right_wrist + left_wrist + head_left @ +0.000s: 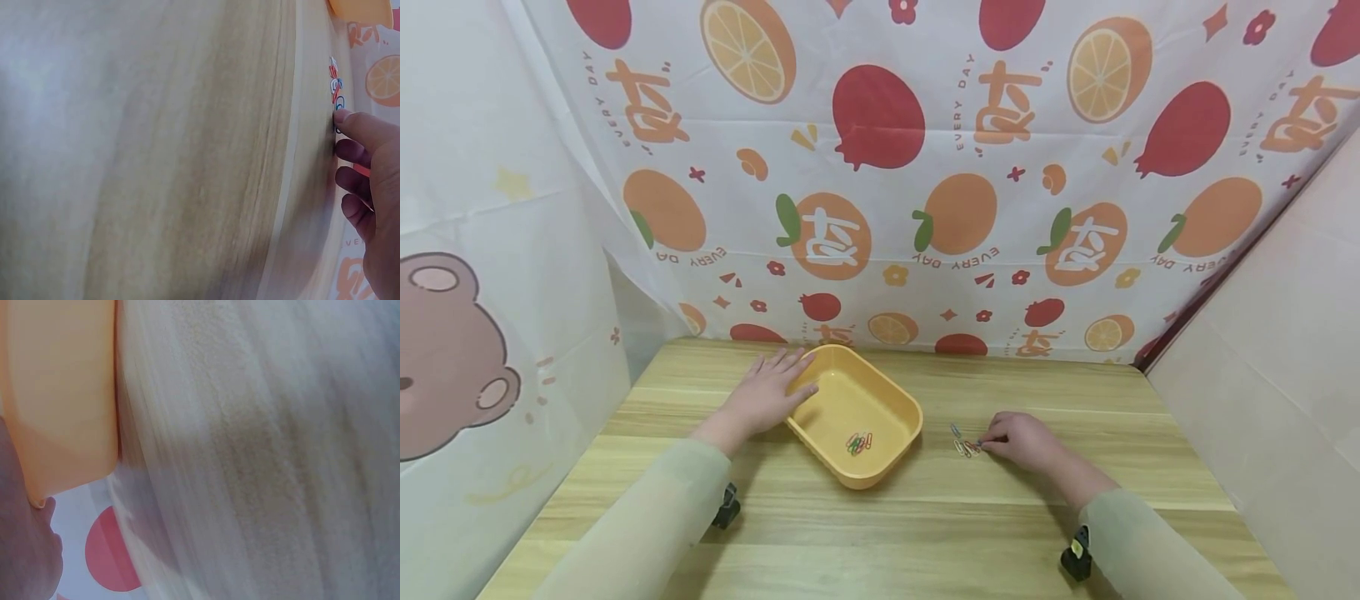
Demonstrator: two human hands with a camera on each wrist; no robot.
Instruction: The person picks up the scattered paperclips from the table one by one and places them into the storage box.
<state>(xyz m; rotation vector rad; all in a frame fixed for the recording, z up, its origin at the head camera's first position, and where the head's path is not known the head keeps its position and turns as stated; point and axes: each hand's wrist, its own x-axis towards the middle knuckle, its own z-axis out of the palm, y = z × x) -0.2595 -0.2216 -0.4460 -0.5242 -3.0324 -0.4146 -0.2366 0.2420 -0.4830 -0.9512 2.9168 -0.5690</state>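
My left hand point(765, 392) rests on the left rim of a yellow plastic tray point(891, 392), fingers spread and fairly straight, with the thumb reaching over the inside. Several coloured paper clips point(859, 443) lie in a small heap on the tray's floor, toward its near end. To the right of the tray, my right hand point(1021, 439) is low over the table beside a loose cluster of paper clips point(966, 448). Its thumb and forefinger pinch a blue paper clip point(340, 101) at the cluster's edge. The other fingers are curled in the right wrist view.
The wood-grain table point(850, 542) ends at a patterned fruit-print cloth point(880, 208) hanging behind it. A pale cloth with a bear print point(445, 358) hangs on the left, and a plain pale panel point(1277, 350) is on the right. Black wrist cameras point(1077, 557) sit under both sleeves.
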